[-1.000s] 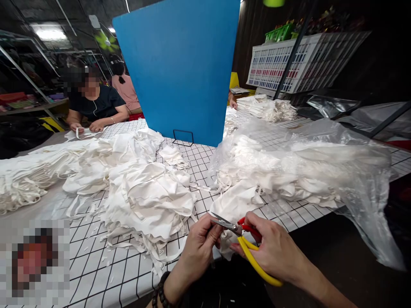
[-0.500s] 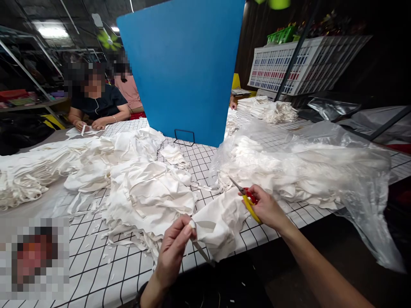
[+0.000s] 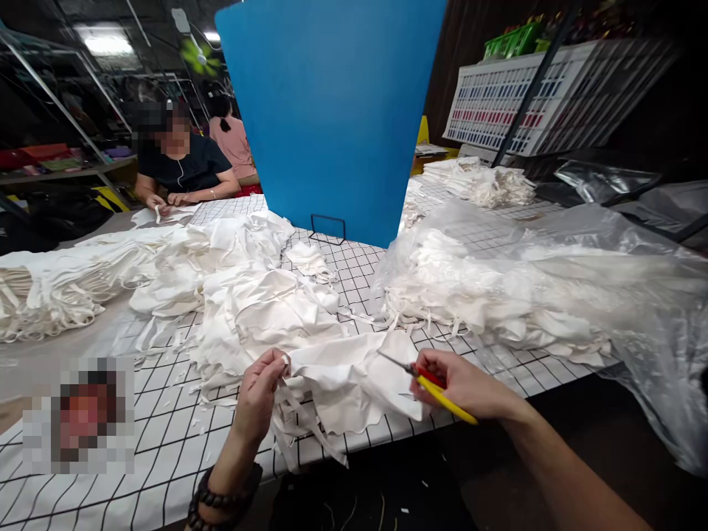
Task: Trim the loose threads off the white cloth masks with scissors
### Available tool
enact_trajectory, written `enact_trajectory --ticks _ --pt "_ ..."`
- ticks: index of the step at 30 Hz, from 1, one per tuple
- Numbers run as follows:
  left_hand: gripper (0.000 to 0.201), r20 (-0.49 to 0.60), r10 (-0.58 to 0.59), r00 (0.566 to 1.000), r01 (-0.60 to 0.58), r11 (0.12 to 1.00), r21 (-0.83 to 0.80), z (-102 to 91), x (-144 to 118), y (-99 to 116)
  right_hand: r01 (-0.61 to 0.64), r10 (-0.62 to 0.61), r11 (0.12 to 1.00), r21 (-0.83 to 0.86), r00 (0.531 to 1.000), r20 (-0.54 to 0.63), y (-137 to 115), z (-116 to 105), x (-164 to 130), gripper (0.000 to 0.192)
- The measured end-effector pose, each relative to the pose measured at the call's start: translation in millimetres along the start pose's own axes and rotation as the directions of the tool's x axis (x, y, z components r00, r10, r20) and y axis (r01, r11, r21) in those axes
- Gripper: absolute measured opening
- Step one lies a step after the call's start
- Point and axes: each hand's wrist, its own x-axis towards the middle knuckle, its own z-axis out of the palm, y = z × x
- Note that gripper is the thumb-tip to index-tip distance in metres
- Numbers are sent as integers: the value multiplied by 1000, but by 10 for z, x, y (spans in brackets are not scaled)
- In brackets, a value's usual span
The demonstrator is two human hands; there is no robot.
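Observation:
My left hand (image 3: 259, 391), with dark beads at the wrist, pinches the end of a white cloth piece (image 3: 354, 383) near the table's front edge. Thin straps of that cloth hang below my fingers. In my right hand (image 3: 456, 380) are small scissors (image 3: 436, 391) with red and yellow handles. Their blades point left over the cloth; whether they are parted I cannot make out. A heap of white cloth pieces (image 3: 254, 310) lies just beyond my left hand. To the right, more white cloth (image 3: 498, 295) lies partly under a clear plastic bag (image 3: 636, 295).
A tall blue board (image 3: 337, 118) stands on the grid-patterned tablecloth (image 3: 138, 442). A person (image 3: 185, 169) handles white cloth at the far left. White crates (image 3: 514, 103) stand at back right. Small white scraps dot the tablecloth, and more cloth stacks (image 3: 479, 181) lie behind the bag.
My left hand has moved left and up with the cloth end, drawing the cloth out flatter. The scissors have turned to point more to the left. The whole view has shifted slightly.

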Motion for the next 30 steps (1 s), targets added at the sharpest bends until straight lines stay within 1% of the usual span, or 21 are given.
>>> enact_trajectory --ticks 2,3,4,8,10,12,14,16,18,19,20,21,22,23,24,25,26,27,28,29,30 --pt "28 24 -34 999 32 995 99 -59 -27 -61 53 -69 995 -85 978 -195 -23 51 137 20" --pt "29 35 -48 998 44 992 115 -77 -46 -83 88 -120 987 -134 960 -255 -31 95 241 18" --pt "30 39 -59 998 54 992 112 -87 -66 -100 123 -166 978 -168 949 -267 -39 151 356 17" --pt "29 -1 -83 997 83 994 73 -82 -119 -117 238 -269 955 -178 947 -176 -62 399 754 15" --pt "28 -35 -58 998 60 997 45 -86 -109 -74 272 -298 950 -152 936 -190 -70 449 839 15" --pt "26 -67 -5 998 6 1000 7 -109 -55 50 305 -324 946 -112 911 -255 -96 401 832 15" --pt "23 -98 88 991 -90 996 -14 -137 63 298 346 -347 936 -71 864 -366 -171 266 746 16" --pt "20 -119 235 965 -236 972 13 -135 267 678 432 -377 902 -14 771 -513 -314 96 605 22" --pt "19 -109 405 908 -398 914 81 -62 569 1138 556 -406 830 38 650 -643 -507 -41 445 28" --pt "20 -102 502 859 -483 860 162 9 752 1365 606 -418 794 50 603 -679 -607 -80 370 30" --pt "22 -74 586 807 -554 794 250 100 947 1570 641 -427 765 60 575 -698 -698 -91 306 31" --pt "25 -37 626 779 -587 749 308 206 1143 1739 656 -439 752 63 571 -694 -772 -74 256 31" --pt "26 8 629 777 -578 708 406 318 1327 1861 659 -449 749 68 580 -680 -823 -30 222 30" --pt "26 51 563 825 -497 679 540 426 1484 1929 651 -453 755 73 599 -660 -848 40 204 28" --pt "24 76 520 850 -461 668 585 522 1599 1941 635 -452 768 78 626 -636 -844 129 201 27" --pt "21 84 495 865 -434 653 620 597 1660 1897 610 -444 788 85 658 -608 -813 232 210 25" --pt "18 83 478 875 -410 637 652 648 1657 1803 577 -424 812 93 691 -585 -758 341 229 23" --pt "15 75 472 878 -392 622 678 675 1585 1667 538 -399 837 100 725 -562 -685 452 252 21" --pt "13 74 466 882 -376 600 706 681 1446 1496 493 -366 864 106 757 -541 -600 557 278 19" --pt "12 96 441 893 -356 558 750 671 1249 1302 458 -335 883 104 770 -543 -511 653 300 18" --pt "21 121 351 929 -312 563 765 653 1007 1097 423 -306 901 98 778 -548 -425 737 316 17"
